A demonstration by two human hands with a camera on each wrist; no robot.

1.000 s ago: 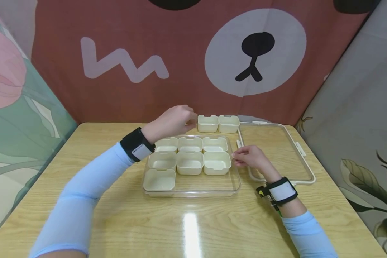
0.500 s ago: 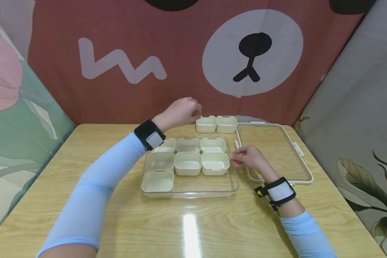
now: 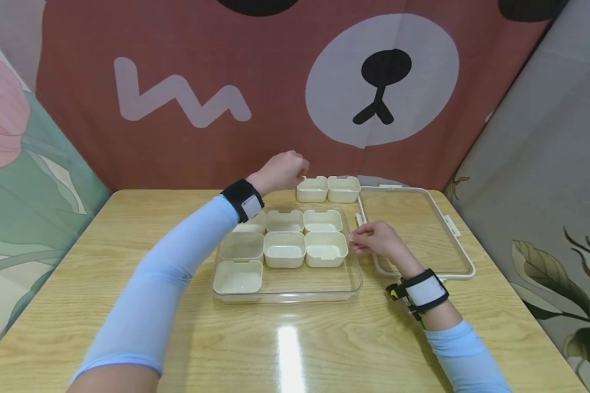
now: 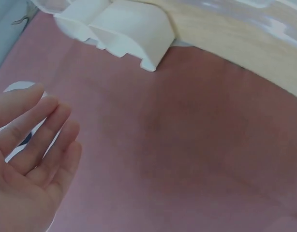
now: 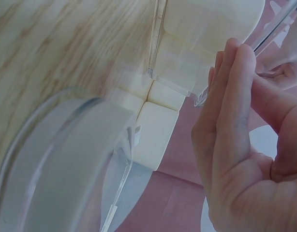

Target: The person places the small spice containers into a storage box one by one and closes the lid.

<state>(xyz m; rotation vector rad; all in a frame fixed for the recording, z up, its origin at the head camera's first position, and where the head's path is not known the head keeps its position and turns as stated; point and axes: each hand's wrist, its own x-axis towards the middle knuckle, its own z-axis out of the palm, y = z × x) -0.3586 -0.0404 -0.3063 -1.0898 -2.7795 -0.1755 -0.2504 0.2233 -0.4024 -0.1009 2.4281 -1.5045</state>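
In the head view my left hand (image 3: 282, 170) is raised at the table's far edge, its fingers beside the left of two cream cups (image 3: 312, 190). The left wrist view shows this hand (image 4: 37, 159) holding nothing, fingers loosely bent and apart from the cups (image 4: 134, 26). My right hand (image 3: 379, 240) stays at the right side of a clear tray (image 3: 285, 298). Seen from the right wrist, thumb and forefinger of that hand (image 5: 240, 135) pinch the tray's rim (image 5: 274, 33). Several cream cups (image 3: 284, 252) stand inside the tray, with one at its front left corner (image 3: 238, 277).
A clear lid (image 3: 413, 229) with a white frame and side clips lies flat on the wooden table (image 3: 226, 349), right of the tray. A cloth backdrop (image 3: 177, 147) with a bear print hangs right behind the table's far edge.
My left hand has moved right and slightly up, from above the tray's back row towards the two cups behind it. The right hand and the cups have kept their places.
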